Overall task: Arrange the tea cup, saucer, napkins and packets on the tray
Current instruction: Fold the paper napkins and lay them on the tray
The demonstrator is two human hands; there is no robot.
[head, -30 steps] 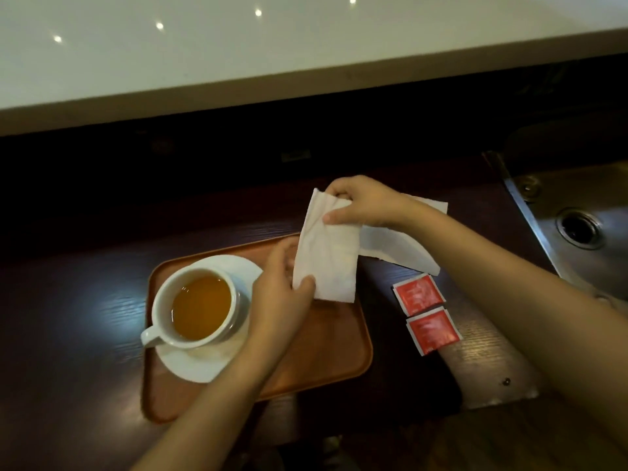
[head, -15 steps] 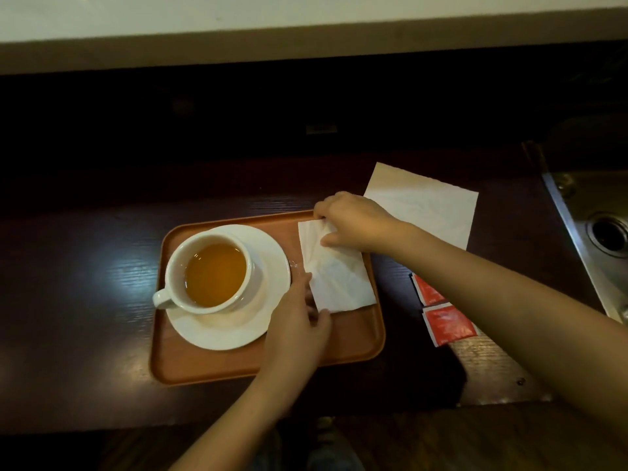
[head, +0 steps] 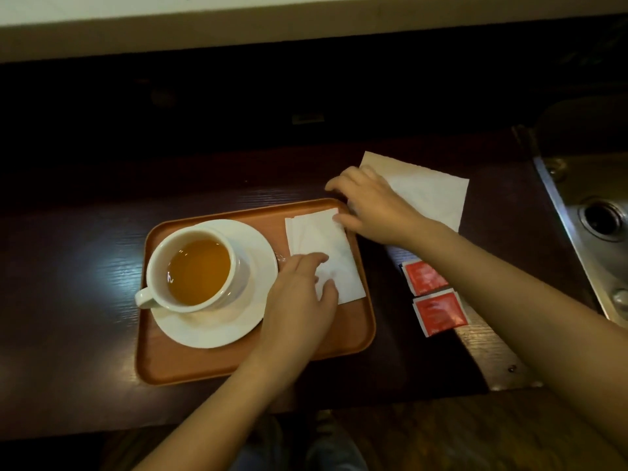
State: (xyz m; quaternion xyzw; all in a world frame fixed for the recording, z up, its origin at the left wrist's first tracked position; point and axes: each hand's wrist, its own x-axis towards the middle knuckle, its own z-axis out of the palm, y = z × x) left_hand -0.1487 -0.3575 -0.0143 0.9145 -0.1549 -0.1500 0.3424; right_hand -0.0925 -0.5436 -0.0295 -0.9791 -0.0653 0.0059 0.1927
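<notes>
An orange tray [head: 190, 365] lies on the dark counter. On its left half a white cup of tea [head: 193, 270] stands on a white saucer [head: 258, 253]. A folded white napkin [head: 323, 243] lies flat on the tray's right half. My left hand [head: 299, 297] rests on the napkin's near left corner, fingers apart. My right hand [head: 370, 205] hovers at the tray's far right corner, thumb touching the napkin's edge, fingers spread. A second napkin [head: 431, 195] lies on the counter behind my right hand. Two red packets [head: 435, 297] lie right of the tray.
A steel sink [head: 598, 226] with a drain is set into the counter at the far right. A pale raised ledge [head: 238, 22] runs along the back. The counter's near edge falls off just below the tray.
The napkin went from being held in the air by both hands to lying flat on the tray. My right hand has let go and shifted right toward the second napkin.
</notes>
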